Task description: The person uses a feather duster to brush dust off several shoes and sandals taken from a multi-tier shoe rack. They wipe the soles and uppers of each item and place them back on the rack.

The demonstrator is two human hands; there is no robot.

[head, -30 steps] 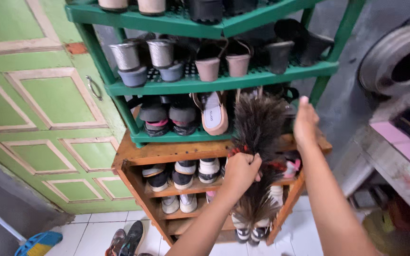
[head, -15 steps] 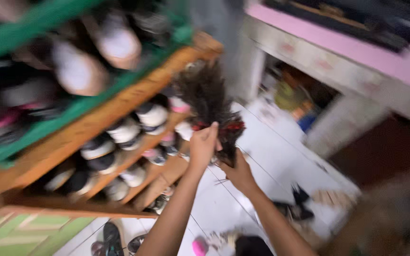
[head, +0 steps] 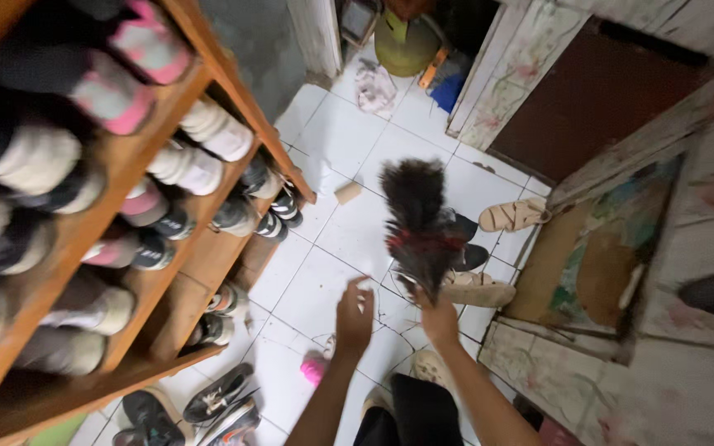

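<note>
My right hand [head: 440,320] grips the handle of a dark feather duster [head: 419,216], which points up and away from me over the white tiled floor [head: 336,132]. My left hand [head: 354,314] hovers just to the left of the handle with its fingers loosely apart, holding nothing. The wooden shoe rack [head: 208,78] with several pairs of shoes stands to the left, well apart from the duster.
Beige sandals [head: 512,215] [head: 477,289] and dark shoes lie on the tiles beyond the duster. Black sneakers [head: 216,395] and a small pink object [head: 314,369] lie near my feet. A brown door [head: 597,99] and a worn painted wall are on the right.
The view has swung from the shoe rack down to the floor. The duster has moved away from the rack, and my left hand has come off it.
</note>
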